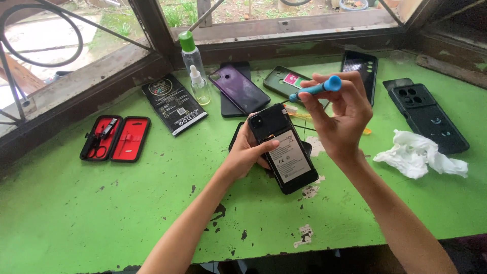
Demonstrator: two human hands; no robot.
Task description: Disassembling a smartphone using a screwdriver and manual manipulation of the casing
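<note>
hands: left grips opened phone | right grips blue screwdriver

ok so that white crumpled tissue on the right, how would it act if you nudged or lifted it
The crumpled tissue looks thin and loosely wadded, so it is probably very light and floppy. A push would likely slide or deform it on the green table rather than roll it. It seems to lie free, apart from the dark phone case.
</note>
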